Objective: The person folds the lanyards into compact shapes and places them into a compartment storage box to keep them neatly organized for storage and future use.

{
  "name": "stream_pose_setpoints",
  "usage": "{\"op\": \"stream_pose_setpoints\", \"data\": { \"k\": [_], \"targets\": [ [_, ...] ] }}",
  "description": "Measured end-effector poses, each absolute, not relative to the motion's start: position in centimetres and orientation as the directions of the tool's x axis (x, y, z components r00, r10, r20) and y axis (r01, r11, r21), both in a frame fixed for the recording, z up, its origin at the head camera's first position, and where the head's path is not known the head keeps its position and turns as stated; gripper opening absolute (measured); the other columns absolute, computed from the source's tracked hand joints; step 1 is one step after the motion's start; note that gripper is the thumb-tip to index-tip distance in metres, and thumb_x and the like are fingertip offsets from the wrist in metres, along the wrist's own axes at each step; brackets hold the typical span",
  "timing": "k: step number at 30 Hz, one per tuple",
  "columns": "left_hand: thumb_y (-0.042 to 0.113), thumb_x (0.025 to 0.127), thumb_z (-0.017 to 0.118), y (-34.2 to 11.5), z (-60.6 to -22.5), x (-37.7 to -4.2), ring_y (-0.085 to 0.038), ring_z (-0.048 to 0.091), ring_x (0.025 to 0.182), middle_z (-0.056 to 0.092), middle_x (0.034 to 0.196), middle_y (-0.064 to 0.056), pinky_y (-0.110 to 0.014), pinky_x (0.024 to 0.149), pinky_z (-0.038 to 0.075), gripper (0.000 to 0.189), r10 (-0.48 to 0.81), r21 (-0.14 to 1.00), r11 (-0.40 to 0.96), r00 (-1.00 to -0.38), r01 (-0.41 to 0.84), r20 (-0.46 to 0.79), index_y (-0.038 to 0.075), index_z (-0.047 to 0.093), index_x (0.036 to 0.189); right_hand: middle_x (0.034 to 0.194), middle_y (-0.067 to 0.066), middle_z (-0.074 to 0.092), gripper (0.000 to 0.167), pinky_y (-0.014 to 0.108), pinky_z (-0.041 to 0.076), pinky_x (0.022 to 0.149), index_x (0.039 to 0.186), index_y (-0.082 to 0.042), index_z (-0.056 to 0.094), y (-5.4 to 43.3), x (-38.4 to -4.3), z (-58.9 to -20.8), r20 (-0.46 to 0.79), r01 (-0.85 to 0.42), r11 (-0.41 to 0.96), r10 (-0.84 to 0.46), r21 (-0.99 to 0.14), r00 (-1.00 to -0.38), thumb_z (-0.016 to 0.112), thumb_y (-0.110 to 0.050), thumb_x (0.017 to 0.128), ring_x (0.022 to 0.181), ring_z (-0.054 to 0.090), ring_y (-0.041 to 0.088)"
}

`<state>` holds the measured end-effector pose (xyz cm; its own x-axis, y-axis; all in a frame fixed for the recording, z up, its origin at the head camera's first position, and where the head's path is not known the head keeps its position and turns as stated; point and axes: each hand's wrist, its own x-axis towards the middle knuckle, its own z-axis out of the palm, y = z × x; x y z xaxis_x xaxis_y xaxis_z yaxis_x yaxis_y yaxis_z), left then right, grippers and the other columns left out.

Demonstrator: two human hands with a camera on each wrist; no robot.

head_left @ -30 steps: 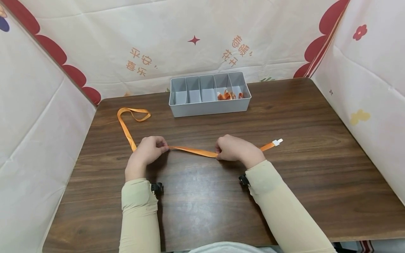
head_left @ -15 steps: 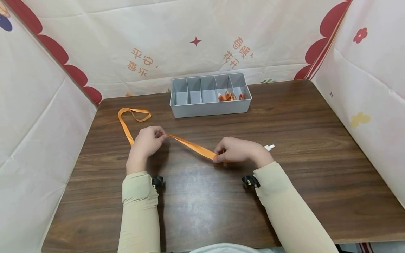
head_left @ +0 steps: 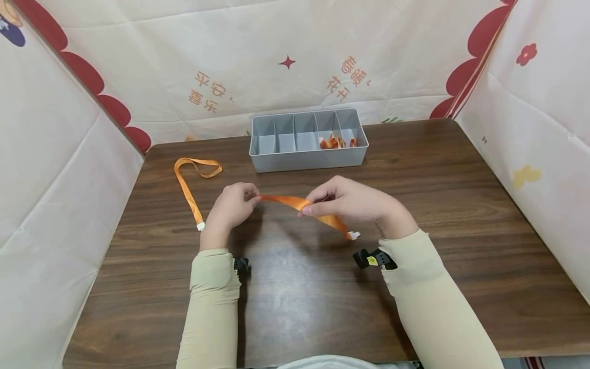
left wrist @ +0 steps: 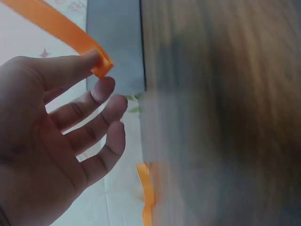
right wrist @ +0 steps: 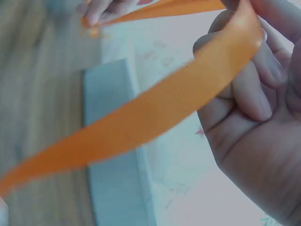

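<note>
An orange lanyard strap (head_left: 286, 199) stretches between my two hands above the table. My left hand (head_left: 232, 206) pinches one folded end between thumb and index finger; in the left wrist view the fold (left wrist: 102, 66) shows at the fingertips, the other fingers loosely bent. My right hand (head_left: 357, 202) pinches the strap further along with thumb and fingers. From there the strap hangs down in a curve, ending in a white clip (head_left: 353, 236). In the right wrist view the hanging length (right wrist: 141, 117) crosses in front of the palm.
A second orange strap (head_left: 186, 192) lies looped on the table at left, its white end piece (head_left: 200, 226) beside my left wrist. A grey divided box (head_left: 311, 162) stands at the back; orange straps (head_left: 332, 143) lie in its right compartments. Patterned cloth surrounds the table.
My right hand has risen and turned, lifting the strap, and the white clip has swung left to hang below it. My left hand has moved up, then right, uncovering the other strap's white end.
</note>
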<state>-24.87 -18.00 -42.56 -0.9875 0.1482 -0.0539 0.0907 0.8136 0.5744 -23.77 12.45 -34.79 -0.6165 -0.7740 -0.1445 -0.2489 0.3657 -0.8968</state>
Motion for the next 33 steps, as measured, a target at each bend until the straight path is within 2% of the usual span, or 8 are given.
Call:
{"op": "stream_pose_setpoints", "data": {
  "k": [4, 10, 15, 18, 21, 27, 30, 33],
  "targets": [
    [0.022, 0.106, 0.066, -17.3, -42.0, -25.1, -0.026, 0.063, 0.091, 0.072, 0.102, -0.01, -0.043, 0.081, 0.053, 0.014, 0.154, 0.62, 0.776, -0.988, 0.118, -0.005, 0.011, 0.075, 0.108, 0.108, 0.002, 0.076, 0.019, 0.034, 0.052, 0.087, 0.108, -0.018, 0.082, 12.5, -23.2, -33.1, -0.13, -0.22, 0.336, -0.766, -0.916, -0.63, 0.064, -0.022, 0.107, 0.101, 0.061, 0.025],
    [0.024, 0.107, 0.064, -17.1, -40.8, -25.1, -0.025, 0.062, 0.091, 0.07, 0.1, -0.008, -0.041, 0.079, 0.051, 0.014, 0.106, 0.638, 0.761, -0.993, 0.118, 0.058, 0.013, 0.073, 0.107, 0.073, -0.001, 0.05, 0.013, 0.028, 0.035, 0.063, 0.097, -0.013, 0.078, 12.2, -22.6, -32.6, -0.192, -0.141, 0.37, -0.728, -0.918, -0.658, 0.071, -0.024, 0.101, 0.066, 0.039, 0.014],
    [0.024, 0.107, 0.063, -17.3, -40.0, -24.9, -0.025, 0.06, 0.09, 0.069, 0.1, -0.009, -0.04, 0.078, 0.049, 0.015, 0.072, 0.656, 0.747, -0.994, 0.11, 0.085, 0.011, 0.073, 0.107, 0.066, -0.003, 0.037, 0.015, 0.027, 0.029, 0.06, 0.094, -0.009, 0.075, 11.6, -22.3, -32.6, -0.194, -0.123, 0.352, -0.738, -0.928, -0.646, 0.072, -0.022, 0.1, 0.062, 0.032, 0.013],
    [0.022, 0.107, 0.063, -17.5, -39.6, -24.9, -0.025, 0.059, 0.087, 0.069, 0.099, -0.009, -0.038, 0.075, 0.047, 0.014, 0.049, 0.668, 0.737, -0.993, 0.107, 0.105, 0.011, 0.072, 0.108, 0.066, -0.004, 0.038, 0.017, 0.026, 0.03, 0.059, 0.095, -0.01, 0.077, 11.6, -22.2, -32.4, -0.18, -0.135, 0.342, -0.744, -0.93, -0.644, 0.068, -0.021, 0.103, 0.061, 0.031, 0.013],
    [0.019, 0.107, 0.063, -17.8, -39.4, -24.9, -0.027, 0.062, 0.088, 0.07, 0.1, -0.01, -0.039, 0.076, 0.049, 0.014, 0.035, 0.682, 0.723, -0.991, 0.114, 0.128, 0.009, 0.072, 0.109, 0.073, -0.003, 0.052, 0.019, 0.026, 0.038, 0.063, 0.098, -0.013, 0.08, 11.8, -22.0, -32.4, -0.163, -0.152, 0.33, -0.755, -0.932, -0.635, 0.064, -0.02, 0.106, 0.068, 0.042, 0.014],
    [0.017, 0.107, 0.063, -18.1, -39.1, -25.0, -0.031, 0.071, 0.107, 0.075, 0.112, -0.013, -0.047, 0.091, 0.057, 0.015, 0.028, 0.744, 0.658, -0.991, 0.117, 0.131, 0.007, 0.073, 0.112, 0.085, 0.002, 0.057, 0.021, 0.033, 0.046, 0.076, 0.102, -0.016, 0.08, 12.1, -21.7, -32.2, -0.143, -0.173, 0.302, -0.786, -0.937, -0.601, 0.061, -0.021, 0.108, 0.086, 0.05, 0.019],
    [0.017, 0.106, 0.066, -18.4, -39.1, -25.1, -0.029, 0.073, 0.107, 0.078, 0.113, -0.014, -0.043, 0.092, 0.058, 0.015, 0.024, 0.816, 0.569, -0.994, 0.101, 0.107, 0.005, 0.074, 0.111, 0.084, 0.001, 0.057, 0.02, 0.033, 0.046, 0.074, 0.103, -0.018, 0.082, 12.3, -21.7, -31.8, -0.136, -0.177, 0.303, -0.779, -0.936, -0.613, 0.063, -0.022, 0.108, 0.085, 0.049, 0.019],
    [0.014, 0.104, 0.069, -18.8, -39.3, -25.0, -0.023, 0.075, 0.098, 0.08, 0.108, -0.015, -0.037, 0.09, 0.06, 0.013, 0.004, 0.93, 0.36, -0.997, 0.072, 0.075, 0.003, 0.074, 0.11, 0.089, -0.002, 0.067, 0.02, 0.032, 0.048, 0.079, 0.107, -0.018, 0.083, 12.6, -21.7, -31.2, -0.13, -0.188, 0.312, -0.767, -0.931, -0.628, 0.064, -0.022, 0.107, 0.09, 0.053, 0.019]
  ]
}}
